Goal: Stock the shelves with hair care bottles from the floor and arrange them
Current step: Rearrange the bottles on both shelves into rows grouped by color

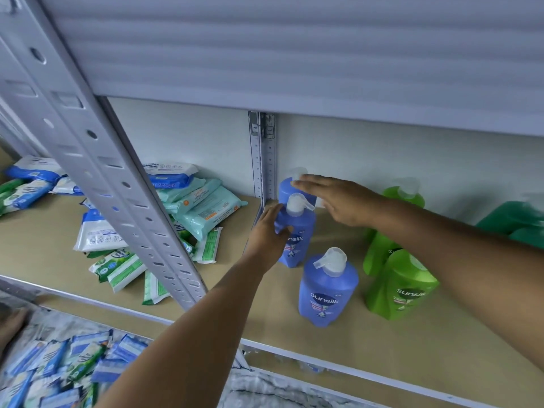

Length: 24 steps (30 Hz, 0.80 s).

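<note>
Nearest on the shelf (338, 351), a board of plain tan fibre in a pale metal frame, stands a front blue bottle (327, 290), upright, smooth glossy plastic with a clear pump top. Just right of it stands a front green bottle (401, 285) of the same rounded shape.

Further in, the left hand (266, 234) grips the middle blue bottle (297, 231) from its left side, fingers curled round the shoulder and thumb across the front. The bottle stands with its long axis upright, the pump spout pointing right.

Behind it, the right hand (338, 198) reaches in from the right, fingers straight and released, flat against the pump of the back blue bottle (290, 187), which stands against the wall beside the slotted metal post (263, 160). A back green bottle (407, 194) stands to the right.

The three blue bottles run in a rough line front to back. The left hand is nearer the middle one, so squaring it behind the front bottle probably falls to that hand.

Left of the near post, soft wipe packs (188, 207) lie in a loose heap.
</note>
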{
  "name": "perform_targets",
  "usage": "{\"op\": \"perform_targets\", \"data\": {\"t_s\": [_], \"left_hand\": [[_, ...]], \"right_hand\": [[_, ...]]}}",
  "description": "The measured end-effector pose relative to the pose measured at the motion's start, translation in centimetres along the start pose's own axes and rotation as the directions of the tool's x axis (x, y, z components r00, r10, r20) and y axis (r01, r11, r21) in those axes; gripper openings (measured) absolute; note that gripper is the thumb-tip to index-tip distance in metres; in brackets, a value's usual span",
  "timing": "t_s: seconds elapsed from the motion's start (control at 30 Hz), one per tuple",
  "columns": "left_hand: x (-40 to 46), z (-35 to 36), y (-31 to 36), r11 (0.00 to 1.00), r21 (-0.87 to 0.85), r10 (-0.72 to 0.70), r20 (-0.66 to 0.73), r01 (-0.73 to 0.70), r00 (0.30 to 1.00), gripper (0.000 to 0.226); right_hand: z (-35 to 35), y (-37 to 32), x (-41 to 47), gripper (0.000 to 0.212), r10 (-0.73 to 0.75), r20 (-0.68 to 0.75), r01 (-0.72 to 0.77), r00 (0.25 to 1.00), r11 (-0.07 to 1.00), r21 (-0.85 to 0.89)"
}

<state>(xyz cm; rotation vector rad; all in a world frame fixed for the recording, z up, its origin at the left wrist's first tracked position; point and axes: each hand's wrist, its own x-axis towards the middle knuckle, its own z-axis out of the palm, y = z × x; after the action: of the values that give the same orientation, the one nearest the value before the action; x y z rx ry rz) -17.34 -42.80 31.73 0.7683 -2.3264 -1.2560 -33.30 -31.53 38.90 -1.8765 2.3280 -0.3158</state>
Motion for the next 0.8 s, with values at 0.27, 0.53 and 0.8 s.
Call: {"op": "perform_targets", "data": {"t_s": [0.27, 0.53, 0.8], "left_hand": [[0.3, 0.2, -0.1, 1.0, -0.005, -0.012, -0.026, 0.012, 1.0, 0.048], [0.3, 0.1, 0.1, 0.999, -0.012, -0.051, -0.02, 0.05, 0.999, 0.049], [0.3, -0.1, 0.0, 0.998, 0.015, -0.055, 0.006, 0.055, 0.998, 0.054]], "right_hand": [[-0.2, -0.3, 0.9, 0.071, -0.105, 0.176, 0.128, 0.979, 0.984, -0.123], [-1.0, -1.3, 2.3, 0.058, -0.085, 0.218, 0.129, 0.972, 0.972, -0.195], [0.2, -1.2, 1.8, 0.069, -0.023, 0.143, 0.033, 0.989, 0.997, -0.064]]}}
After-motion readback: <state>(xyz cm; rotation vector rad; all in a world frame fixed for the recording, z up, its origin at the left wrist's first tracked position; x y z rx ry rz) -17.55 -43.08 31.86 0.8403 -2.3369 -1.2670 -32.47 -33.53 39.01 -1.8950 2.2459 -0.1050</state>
